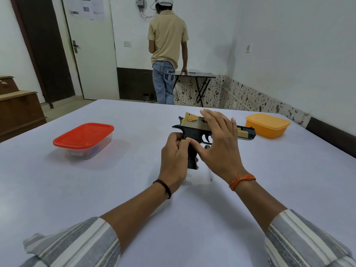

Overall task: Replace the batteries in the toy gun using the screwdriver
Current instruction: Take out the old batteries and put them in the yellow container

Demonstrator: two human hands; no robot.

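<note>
The black and gold toy gun is held above the white table, barrel pointing right. My left hand grips its black handle from the left. My right hand lies over the gun's middle with fingers straight, its thumb touching the handle near the trigger. A thin pale object, perhaps the screwdriver, lies on the table beneath my right wrist, mostly hidden. No batteries show.
A clear box with a red lid sits on the table at left. An orange lidded container stands at the far right. Behind the table a person stands by a small folding table.
</note>
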